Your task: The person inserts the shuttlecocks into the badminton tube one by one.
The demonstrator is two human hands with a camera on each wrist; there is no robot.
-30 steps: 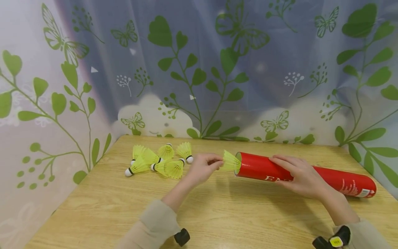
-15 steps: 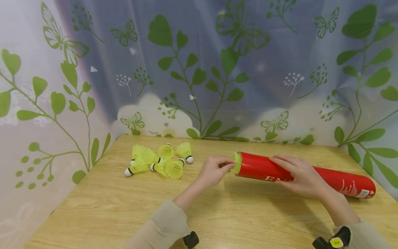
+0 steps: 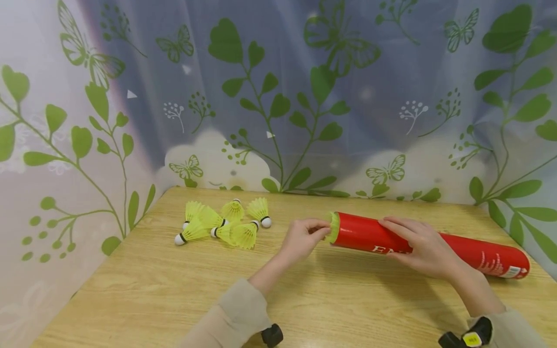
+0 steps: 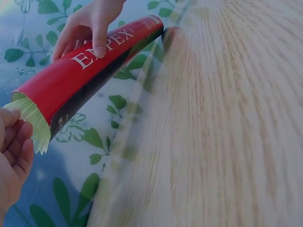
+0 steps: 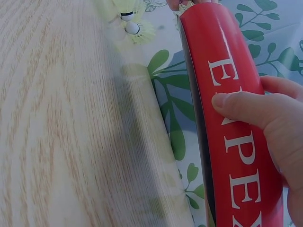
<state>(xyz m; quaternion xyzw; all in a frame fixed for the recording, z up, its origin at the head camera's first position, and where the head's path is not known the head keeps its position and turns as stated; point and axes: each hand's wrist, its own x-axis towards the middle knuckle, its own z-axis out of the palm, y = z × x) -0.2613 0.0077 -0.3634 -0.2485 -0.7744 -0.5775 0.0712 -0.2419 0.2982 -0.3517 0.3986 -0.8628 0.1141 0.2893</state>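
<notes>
A long red shuttlecock tube (image 3: 428, 243) (image 4: 80, 75) (image 5: 227, 118) lies on its side on the wooden table (image 3: 304, 299). My right hand (image 3: 424, 249) (image 5: 270, 123) grips its middle, thumb over the white lettering. A yellow shuttlecock (image 3: 333, 227) (image 4: 33, 120) sits almost wholly inside the tube's open left end, only its skirt rim showing. My left hand (image 3: 304, 237) (image 4: 12, 151) is at that rim, fingers curled, fingertips against the skirt. A pile of several yellow shuttlecocks (image 3: 222, 224) (image 5: 130, 21) lies to the left.
A curtain with green leaf and butterfly print (image 3: 278, 96) hangs close behind and around the table. Its far edge runs just behind the pile and the tube. Bare wood spreads in front of both hands.
My left hand has pushed the yellow shuttlecock rightward into the tube's open end; a second ago most of its skirt stuck out. My right hand and the tube have stayed put.
</notes>
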